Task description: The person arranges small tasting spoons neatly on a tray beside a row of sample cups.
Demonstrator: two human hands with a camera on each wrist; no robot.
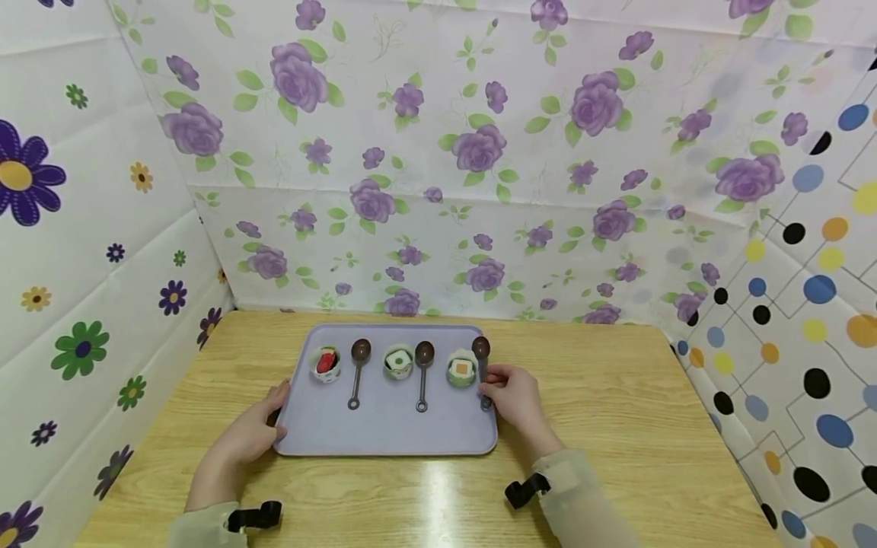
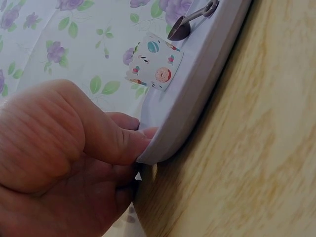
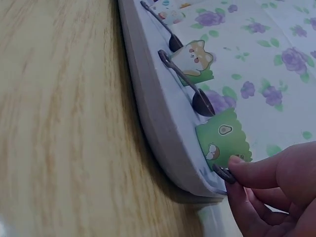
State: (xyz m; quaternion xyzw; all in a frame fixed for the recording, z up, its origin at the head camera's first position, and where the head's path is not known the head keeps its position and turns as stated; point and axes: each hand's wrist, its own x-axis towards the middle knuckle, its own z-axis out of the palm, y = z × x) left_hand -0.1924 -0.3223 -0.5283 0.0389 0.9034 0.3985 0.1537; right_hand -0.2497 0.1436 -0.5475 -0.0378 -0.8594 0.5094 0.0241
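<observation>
My left hand [image 1: 252, 428] grips the left rim of a lavender tray [image 1: 384, 435]; in the left wrist view its thumb and fingers [image 2: 118, 143] pinch the rim near a corner. At the tray's right edge, my right hand [image 1: 515, 397] pinches the handle of the rightmost brown measuring spoon [image 1: 481, 348]. The other two brown spoons, the left one [image 1: 360, 351] and the middle one [image 1: 424, 354], lie on the tray. Beside them stand three patterned paper cups: one with something red [image 1: 325, 364], one with a white-and-green piece [image 1: 398, 361], one with a white-and-orange square [image 1: 462, 368].
The tray lies on a wooden table [image 1: 596, 380]. Behind it hangs a cloth with purple roses [image 1: 479, 148]. A daisy-patterned cloth [image 1: 82, 350] is on the left, a dotted one [image 1: 815, 289] on the right.
</observation>
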